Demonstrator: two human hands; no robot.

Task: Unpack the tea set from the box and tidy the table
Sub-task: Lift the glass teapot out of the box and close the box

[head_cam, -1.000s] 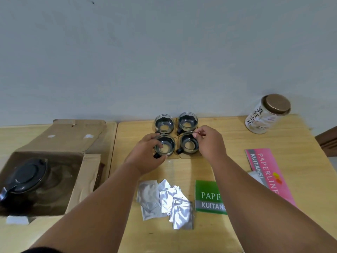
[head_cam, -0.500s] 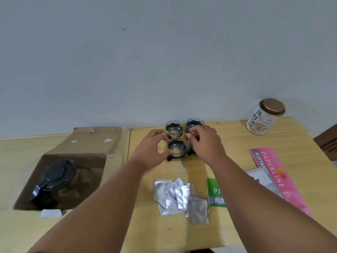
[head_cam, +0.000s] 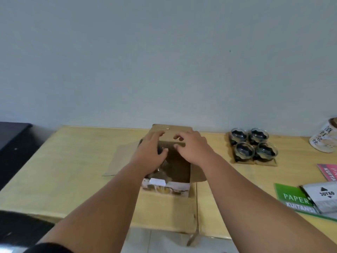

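The brown cardboard box [head_cam: 169, 212] stands open at the table's near edge, right in front of me. Both hands are over its opening. My left hand [head_cam: 150, 152] is spread above the dark teapot [head_cam: 161, 169], of which only a bit of black lid and glass shows beside my thumb. My right hand [head_cam: 193, 148] hovers with fingers apart by the far flap and holds nothing. Several glass cups [head_cam: 253, 146] with dark holders sit grouped on wooden coasters [head_cam: 255, 162] to the right of the box.
A white jar [head_cam: 323, 140] stands at the far right. A pink booklet [head_cam: 329, 173], a green booklet [head_cam: 293, 199] and a silver sachet [head_cam: 321, 196] lie near the right front. Dark furniture [head_cam: 12, 143] adjoins the wooden table [head_cam: 73, 161] on the left.
Both hands have let go of the cups and moved left to the box opening. My view has swung left, so the cups now lie to the right.
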